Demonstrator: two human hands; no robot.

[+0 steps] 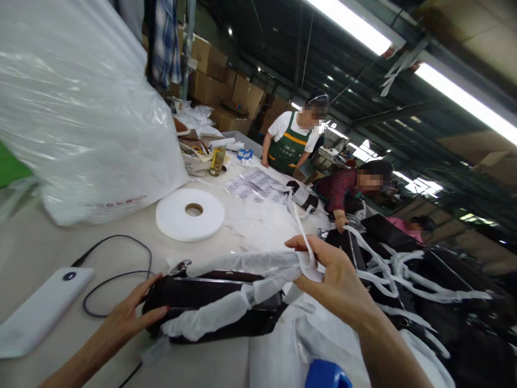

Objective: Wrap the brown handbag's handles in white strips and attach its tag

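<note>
On the pale worktable [36, 242], the surroundings crowd in from every side. At ten o'clock from the hands a large clear plastic sack [81, 108] bulges over the table edge. At twelve o'clock lies a flat white roll of tape with a cardboard core [189, 214], and beyond it clear packets of printed labels [252, 183] and loose white tissue sheets [266, 221]. At nine o'clock a white rectangular power bank [40, 312] rests near the table's edge, its thin black cable [117, 258] looping toward the left hand. At three o'clock a heap of dark bags bound in white strips [424, 280] fills the right side. Farther off, at one o'clock, a person in a green apron [291, 140] stands at the table, and another in a dark red top [343, 188] bends over the heap. Brown cardboard boxes [226, 75] stack up behind.

The dark brown leather handbag [214, 307] lies on its side at the table's near edge, right before the person. Its handles are sheathed in white tissue wrapping [226, 307], and a metal fitting shows at its upper left corner.

The left hand [129, 312] rests on the bag's left end, fingers spread and lightly curled against it. The right hand [335, 280] is raised just right of the bag, thumb and fingers pinched on a white tissue strip [309, 258] that runs up and away toward twelve o'clock.
</note>
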